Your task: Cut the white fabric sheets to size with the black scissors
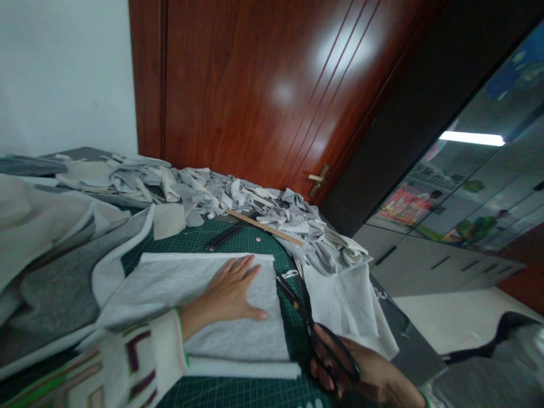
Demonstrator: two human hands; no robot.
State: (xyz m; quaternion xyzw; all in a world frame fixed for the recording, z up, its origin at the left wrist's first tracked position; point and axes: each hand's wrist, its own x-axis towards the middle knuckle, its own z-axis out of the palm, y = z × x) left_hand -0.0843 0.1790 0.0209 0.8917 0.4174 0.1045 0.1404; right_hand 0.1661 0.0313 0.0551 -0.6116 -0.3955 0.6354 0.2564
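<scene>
My left hand lies flat with its fingers spread on a piece of light grey fabric. The fabric rests on a green cutting mat, its lower edge folded or rolled. In my right hand is a pair of black scissors, held by the handles. Their blades point up and left, beside the fabric's right edge, and look nearly closed. A small white loop lies by the blade tips.
Fabric scraps are heaped along the back. A wooden ruler and a dark bar lie in front of them. Larger grey cloth is bunched at left. White cloth lies at the right edge. Behind stands a brown door.
</scene>
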